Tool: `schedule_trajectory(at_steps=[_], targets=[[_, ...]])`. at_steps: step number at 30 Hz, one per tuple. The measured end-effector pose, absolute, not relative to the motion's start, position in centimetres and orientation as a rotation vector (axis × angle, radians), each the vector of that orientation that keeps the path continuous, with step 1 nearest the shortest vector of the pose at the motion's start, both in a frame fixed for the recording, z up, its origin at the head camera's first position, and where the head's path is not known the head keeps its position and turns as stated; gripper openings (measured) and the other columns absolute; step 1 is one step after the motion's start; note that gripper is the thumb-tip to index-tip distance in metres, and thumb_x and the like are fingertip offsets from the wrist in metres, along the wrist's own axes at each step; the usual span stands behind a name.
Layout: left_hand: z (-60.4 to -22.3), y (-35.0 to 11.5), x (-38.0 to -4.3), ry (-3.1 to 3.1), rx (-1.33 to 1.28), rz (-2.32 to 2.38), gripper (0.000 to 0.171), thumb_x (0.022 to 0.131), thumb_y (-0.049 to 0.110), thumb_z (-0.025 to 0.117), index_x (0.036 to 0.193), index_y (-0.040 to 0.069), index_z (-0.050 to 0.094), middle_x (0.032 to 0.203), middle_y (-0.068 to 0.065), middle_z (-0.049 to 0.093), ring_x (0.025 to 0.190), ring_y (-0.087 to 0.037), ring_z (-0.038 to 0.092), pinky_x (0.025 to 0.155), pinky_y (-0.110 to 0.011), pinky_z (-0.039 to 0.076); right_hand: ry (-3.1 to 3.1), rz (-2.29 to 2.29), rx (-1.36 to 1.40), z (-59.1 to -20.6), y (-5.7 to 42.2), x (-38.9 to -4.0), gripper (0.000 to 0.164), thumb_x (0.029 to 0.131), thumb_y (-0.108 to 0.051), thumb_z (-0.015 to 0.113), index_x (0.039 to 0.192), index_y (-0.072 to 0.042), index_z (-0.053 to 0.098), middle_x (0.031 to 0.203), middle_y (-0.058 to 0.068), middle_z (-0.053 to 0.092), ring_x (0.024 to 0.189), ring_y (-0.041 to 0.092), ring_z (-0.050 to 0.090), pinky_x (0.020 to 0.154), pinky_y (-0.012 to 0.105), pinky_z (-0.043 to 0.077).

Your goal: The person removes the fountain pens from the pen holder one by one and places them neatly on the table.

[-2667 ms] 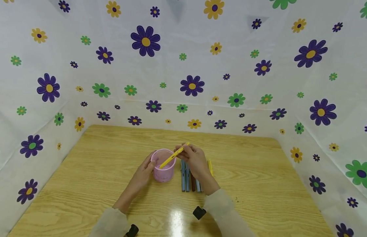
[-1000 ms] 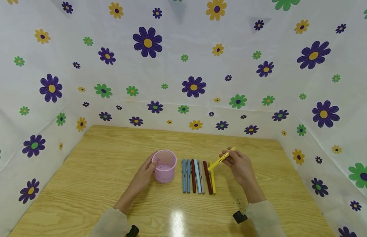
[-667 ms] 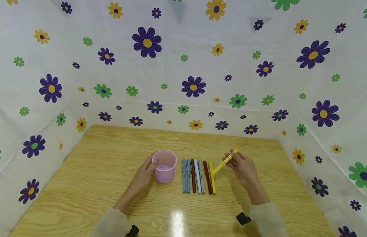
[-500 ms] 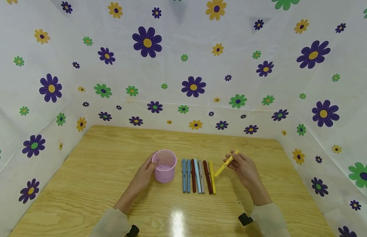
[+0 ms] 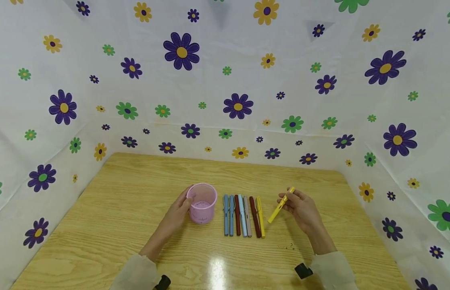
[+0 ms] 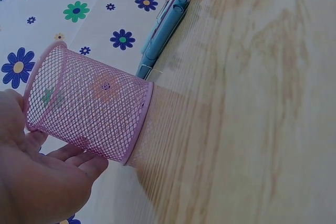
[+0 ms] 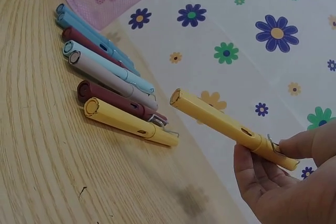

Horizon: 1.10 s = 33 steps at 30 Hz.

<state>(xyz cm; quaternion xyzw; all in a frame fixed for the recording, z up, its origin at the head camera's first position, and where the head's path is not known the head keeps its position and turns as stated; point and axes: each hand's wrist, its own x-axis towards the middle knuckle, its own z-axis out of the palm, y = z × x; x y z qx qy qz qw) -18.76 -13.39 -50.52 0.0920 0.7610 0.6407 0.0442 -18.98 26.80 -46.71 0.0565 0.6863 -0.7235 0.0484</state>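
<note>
My right hand [image 5: 304, 209] pinches a yellow pen [image 5: 281, 206] near its clip end, between thumb and fingers. The pen tilts down to the left, and the right wrist view shows it held above the table. To its left lies a row of pens: a yellow pen [image 7: 126, 121], a dark red pen [image 7: 118, 99], a greyish pink pen [image 7: 107, 77], a pale blue pen [image 7: 105, 64], another dark red one and two blue pens [image 5: 228, 215]. My left hand [image 5: 177, 210] grips the rim of a pink mesh pen holder [image 6: 92, 100], whose inside shows no pens.
The wooden table [image 5: 138, 193] is enclosed by a white flowered cloth [image 5: 210, 80] at the back and sides. Small dark specks [image 5: 291, 245] lie on the table in front of my right hand.
My right hand has carried the yellow pen out of the holder, over the row and to its right, turning it steeper. My left hand keeps its grip on the holder.
</note>
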Motion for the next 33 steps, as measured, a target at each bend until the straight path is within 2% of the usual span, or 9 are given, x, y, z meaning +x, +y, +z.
schedule_trajectory(at_steps=[10, 16, 22, 33], targets=[[-50.4, -13.3, -18.8, 2.343, 0.289, 1.943, 0.054, 0.113, 0.025, 0.039, 0.163, 0.007, 0.029, 0.167, -0.018, 0.028, 0.154, -0.037, 0.021, 0.124, -0.056, 0.019, 2.167, -2.076, 0.123, -47.7, 26.6, -19.2, 0.043, 0.112, -0.013, 0.045, 0.143, 0.016, 0.039, 0.12, 0.019, 0.065, 0.099, 0.018, 0.069, 0.088, 0.029, 0.059], [-50.5, -13.4, -18.7, 2.339, 0.299, 1.941, 0.054, 0.113, 0.025, 0.039, 0.163, 0.008, 0.03, 0.167, -0.018, 0.028, 0.154, -0.037, 0.021, 0.124, -0.057, 0.019, 2.212, -1.966, 0.059, -48.3, 26.3, -19.3, 0.049, 0.112, -0.013, 0.045, 0.149, 0.017, 0.033, 0.127, 0.029, 0.06, 0.106, 0.029, 0.068, 0.087, 0.032, 0.059], [-50.5, -13.4, -18.7, 2.346, 0.314, 1.95, 0.054, 0.113, 0.024, 0.039, 0.163, 0.007, 0.029, 0.167, -0.018, 0.028, 0.154, -0.037, 0.021, 0.124, -0.055, 0.018, 2.291, -1.873, 0.019, -48.6, 25.9, -19.5, 0.053, 0.111, -0.014, 0.048, 0.149, 0.019, 0.032, 0.129, 0.033, 0.059, 0.11, 0.037, 0.067, 0.087, 0.038, 0.06], [-50.5, -13.3, -18.7, 2.336, 0.301, 1.959, 0.054, 0.113, 0.024, 0.039, 0.163, 0.007, 0.029, 0.167, -0.018, 0.028, 0.154, -0.037, 0.021, 0.124, -0.055, 0.018, 2.444, -1.744, 0.146, -48.8, 24.7, -19.7, 0.05, 0.107, -0.009, 0.056, 0.144, 0.02, 0.042, 0.123, 0.032, 0.061, 0.093, 0.024, 0.066, 0.082, 0.041, 0.061]])
